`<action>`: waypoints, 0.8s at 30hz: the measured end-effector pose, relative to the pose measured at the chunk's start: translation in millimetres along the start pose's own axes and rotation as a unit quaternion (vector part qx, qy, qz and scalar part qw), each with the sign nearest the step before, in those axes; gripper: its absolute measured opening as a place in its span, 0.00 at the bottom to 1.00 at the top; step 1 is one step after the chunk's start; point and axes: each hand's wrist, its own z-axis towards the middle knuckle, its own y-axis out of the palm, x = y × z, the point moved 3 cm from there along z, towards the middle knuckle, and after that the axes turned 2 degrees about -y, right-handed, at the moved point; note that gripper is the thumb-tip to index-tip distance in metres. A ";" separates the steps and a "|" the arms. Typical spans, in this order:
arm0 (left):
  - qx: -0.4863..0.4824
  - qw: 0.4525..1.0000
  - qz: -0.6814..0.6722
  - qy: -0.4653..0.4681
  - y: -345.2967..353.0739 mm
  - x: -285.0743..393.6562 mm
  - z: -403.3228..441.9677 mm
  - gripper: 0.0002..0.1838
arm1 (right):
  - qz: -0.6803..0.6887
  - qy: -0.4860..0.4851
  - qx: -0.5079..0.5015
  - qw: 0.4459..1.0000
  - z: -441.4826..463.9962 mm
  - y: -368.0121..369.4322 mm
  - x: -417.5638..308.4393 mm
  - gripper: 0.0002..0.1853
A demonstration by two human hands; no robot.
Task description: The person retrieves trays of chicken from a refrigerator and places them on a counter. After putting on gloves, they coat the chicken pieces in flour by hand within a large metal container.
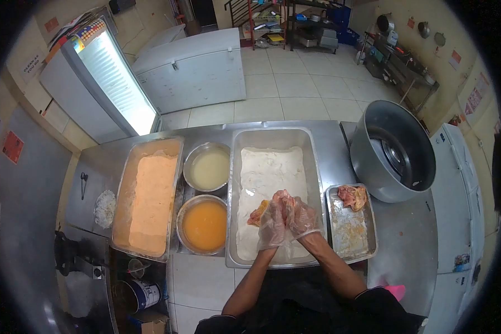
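The hands (288, 220), sheathed in crinkled clear plastic, close together around a glistening, irregular piece of raw meat (284, 200) above powdery white flour (273, 172) in a rectangular metal pan (234, 189) (its corners rounded) on the steel tabletop (206, 132).

Around the smooth, glossy metal table (403, 239) stand a chest freezer (197, 69) with scuffed white casing beyond it and glossy floor tiles (261, 89) behind, while clear, wrinkled plastic gloves (272, 225) shine above its near edge.
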 end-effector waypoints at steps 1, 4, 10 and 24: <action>-0.027 0.992 -0.114 -0.037 -13.3 14.1 12.7 0.24 | -0.055 -0.002 -0.018 0.998 1.1 -3.4 -7.2 0.16; -0.064 0.972 -0.206 -0.087 -8.0 5.7 11.2 0.24 | -0.095 -0.031 -0.026 0.995 -1.3 -17.9 -32.4 0.15; -0.157 0.887 -0.324 -0.289 -11.8 4.1 16.9 0.25 | -0.076 -0.141 -0.020 0.987 1.5 -20.6 -43.4 0.12; -0.214 0.614 -0.703 -0.289 3.6 -20.2 -23.5 0.25 | -0.044 -0.290 -0.118 0.949 7.1 9.0 10.4 0.13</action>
